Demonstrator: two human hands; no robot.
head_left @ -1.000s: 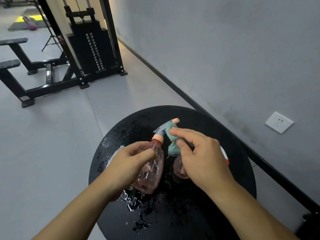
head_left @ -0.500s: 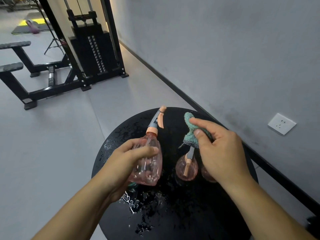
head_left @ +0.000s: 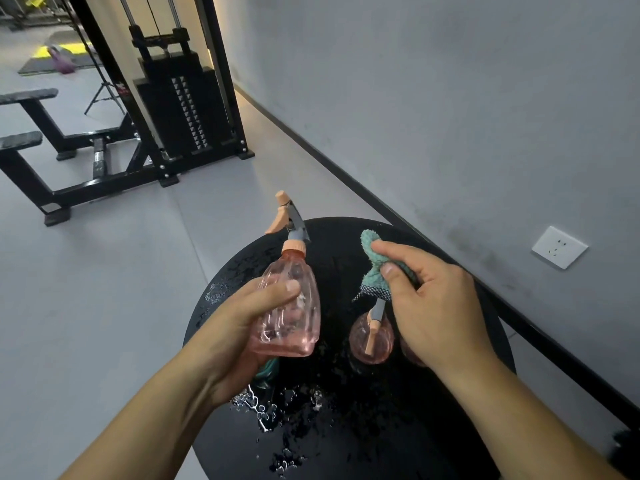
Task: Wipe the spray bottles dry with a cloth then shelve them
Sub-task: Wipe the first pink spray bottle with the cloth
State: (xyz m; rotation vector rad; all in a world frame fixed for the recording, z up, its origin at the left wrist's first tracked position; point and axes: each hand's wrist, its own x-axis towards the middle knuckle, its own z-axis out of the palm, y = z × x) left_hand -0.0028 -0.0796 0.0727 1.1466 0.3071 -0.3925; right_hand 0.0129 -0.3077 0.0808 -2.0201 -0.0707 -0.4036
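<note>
A spray bottle (head_left: 289, 306) is held above the counter (head_left: 478, 327) by the left hand (head_left: 239, 327), with the cloth (head_left: 375, 268) pinched to its right by the right hand (head_left: 438, 306). Below the cloth, a second bottle (head_left: 370, 337) is stood on the counter, and a weight machine (head_left: 180, 109) is seen behind on the floor.

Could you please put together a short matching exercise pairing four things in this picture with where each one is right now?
Things:
1. pink spray bottle
2. teal cloth
3. second pink bottle
4. water droplets

Places:
A. spread over the round black table
B. standing on the table, below the right hand
C. held off the table in the left hand
D. pinched in the right hand

Pairs: 1-C, 2-D, 3-B, 4-A
</note>
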